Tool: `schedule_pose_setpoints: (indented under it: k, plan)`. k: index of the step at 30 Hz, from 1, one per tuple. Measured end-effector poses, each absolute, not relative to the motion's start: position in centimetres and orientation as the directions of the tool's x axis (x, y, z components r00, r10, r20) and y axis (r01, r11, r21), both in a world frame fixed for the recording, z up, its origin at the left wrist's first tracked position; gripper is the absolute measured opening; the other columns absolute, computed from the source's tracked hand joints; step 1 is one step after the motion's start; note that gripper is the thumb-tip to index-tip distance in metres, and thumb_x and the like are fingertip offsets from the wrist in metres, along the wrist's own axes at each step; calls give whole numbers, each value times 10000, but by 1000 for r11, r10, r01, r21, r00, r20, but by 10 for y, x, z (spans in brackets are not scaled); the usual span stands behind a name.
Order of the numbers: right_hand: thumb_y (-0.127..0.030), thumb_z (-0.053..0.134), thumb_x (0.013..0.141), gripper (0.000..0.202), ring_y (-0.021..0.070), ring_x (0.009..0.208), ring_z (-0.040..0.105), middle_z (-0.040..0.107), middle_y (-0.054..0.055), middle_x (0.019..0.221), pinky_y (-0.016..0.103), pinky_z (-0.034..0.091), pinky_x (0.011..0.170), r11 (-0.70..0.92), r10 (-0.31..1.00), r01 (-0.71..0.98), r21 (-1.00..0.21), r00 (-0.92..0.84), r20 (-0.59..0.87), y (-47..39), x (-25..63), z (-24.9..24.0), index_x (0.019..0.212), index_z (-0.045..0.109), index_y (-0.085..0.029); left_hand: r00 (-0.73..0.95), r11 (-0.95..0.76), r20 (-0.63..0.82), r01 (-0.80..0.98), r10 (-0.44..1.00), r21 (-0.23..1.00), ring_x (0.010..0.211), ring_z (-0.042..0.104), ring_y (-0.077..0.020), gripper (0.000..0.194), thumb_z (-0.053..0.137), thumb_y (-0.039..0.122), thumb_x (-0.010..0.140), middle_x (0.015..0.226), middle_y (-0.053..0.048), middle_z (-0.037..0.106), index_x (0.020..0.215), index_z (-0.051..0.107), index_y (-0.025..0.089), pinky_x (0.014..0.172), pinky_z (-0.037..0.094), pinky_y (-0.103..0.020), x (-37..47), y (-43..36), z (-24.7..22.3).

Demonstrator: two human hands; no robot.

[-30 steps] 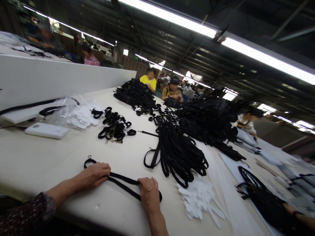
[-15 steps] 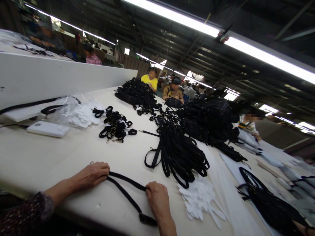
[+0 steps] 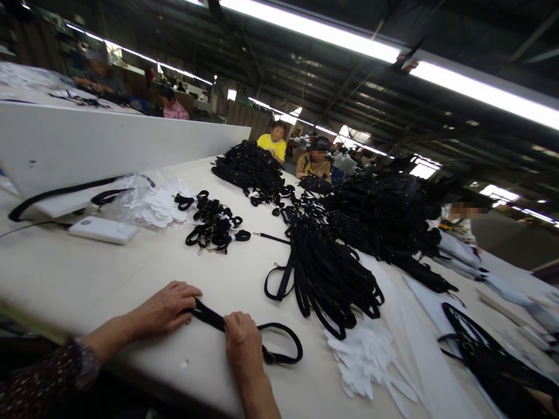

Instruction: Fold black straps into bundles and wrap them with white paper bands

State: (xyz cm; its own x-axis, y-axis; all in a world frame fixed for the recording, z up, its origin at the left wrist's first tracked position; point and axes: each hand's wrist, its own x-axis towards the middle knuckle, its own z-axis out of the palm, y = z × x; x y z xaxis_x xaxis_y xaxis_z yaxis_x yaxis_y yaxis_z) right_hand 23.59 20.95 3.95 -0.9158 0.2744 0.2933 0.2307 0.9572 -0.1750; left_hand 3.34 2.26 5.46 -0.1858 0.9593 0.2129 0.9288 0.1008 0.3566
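A black strap (image 3: 283,329) lies folded double near the table's front edge, with a loop bulging out to the right and a dark buckle at its lower side. My left hand (image 3: 168,307) is closed on the strap's left end, fingers bent over it. My right hand (image 3: 245,343) grips the doubled strap partway along, between the left hand and the loop. A small bit of metal shows under my left fingers. Beyond my hands lies a big bundle of black straps (image 3: 332,273), and left of it a heap of short coiled straps with metal clips (image 3: 213,224).
White cut-out pieces (image 3: 371,358) lie to the right, others in a clear plastic bag (image 3: 152,201) at left near a white power bank (image 3: 103,230). Black bags (image 3: 384,209) are piled at the back. A low white partition (image 3: 131,139) borders the left; co-workers sit beyond.
My right hand has moved left toward my left hand. The strap's two runs, spread apart before, are now together, and a loop sticks out right of my right hand. The view has shifted slightly.
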Motion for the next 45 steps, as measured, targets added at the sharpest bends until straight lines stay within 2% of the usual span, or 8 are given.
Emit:
schedule_pose_setpoints:
  k: [5, 9, 13, 20, 24, 27, 36, 45]
  plan:
    - [-109, 565, 933, 178, 183, 840, 553, 668, -1, 929, 282, 400, 755, 961, 223, 141, -237, -901, 372, 213, 242, 33, 981, 650, -257, -236, 168, 198, 936, 951, 308, 1429, 404, -274, 191, 595, 237, 868, 1531, 12, 499, 1035, 652, 311, 1161, 257, -494, 23, 5, 53]
    - [-87, 561, 924, 227, 171, 863, 568, 671, 1, 942, 263, 420, 787, 930, 256, 122, -348, -893, 371, 216, 241, 35, 1015, 667, -265, -350, 274, 275, 920, 895, 279, 1453, 366, -287, 142, 571, 196, 849, 1518, 5, 515, 908, 668, 282, 1161, 261, -509, 20, -2, 40]
    - [-85, 583, 904, 219, 166, 865, 566, 668, -6, 925, 254, 419, 789, 910, 276, 123, -396, -892, 357, 218, 242, 36, 997, 666, -265, -353, 282, 285, 923, 891, 261, 1439, 390, -289, 103, 584, 274, 889, 1502, 8, 535, 913, 682, 296, 1160, 279, -509, 16, -6, 32]
    - [-38, 560, 861, 225, 169, 823, 547, 640, -8, 851, 267, 395, 755, 905, 314, 173, -388, -887, 338, 219, 250, 42, 888, 645, -245, -370, 299, 271, 915, 888, 270, 1435, 404, -288, 110, 570, 273, 903, 1491, 3, 551, 893, 678, 292, 1152, 282, -538, 9, -8, 30]
    - [-125, 641, 853, 139, 196, 872, 556, 642, 9, 912, 298, 416, 790, 912, 282, 159, -377, -912, 298, 214, 255, 52, 929, 626, -241, -328, 249, 289, 928, 899, 278, 1421, 428, -276, 95, 589, 283, 894, 1476, -2, 568, 885, 684, 283, 1162, 294, -494, 4, -8, 32]
    - [-152, 729, 800, 220, 215, 889, 562, 647, 12, 944, 319, 423, 792, 923, 268, 162, -349, -922, 281, 211, 258, 57, 964, 618, -245, -315, 237, 303, 934, 899, 268, 1423, 427, -271, 106, 583, 297, 903, 1461, -5, 582, 880, 685, 282, 1168, 287, -490, 2, -7, 34]
    - [-168, 753, 792, 179, 209, 850, 568, 652, -3, 880, 328, 389, 755, 944, 272, 207, -257, -929, 253, 217, 265, 57, 877, 616, -248, -354, 286, 293, 925, 888, 250, 1435, 408, -278, 135, 555, 320, 931, 1475, 10, 568, 859, 662, 278, 1155, 271, -516, -6, -4, 30]
    - [-184, 778, 771, 203, 201, 849, 607, 683, -23, 893, 317, 412, 737, 929, 303, 257, -266, -941, 153, 222, 261, 66, 897, 646, -272, -337, 281, 330, 937, 882, 207, 1433, 417, -268, 143, 540, 328, 953, 1475, 8, 570, 898, 666, 285, 1163, 250, -502, -14, -1, 27]
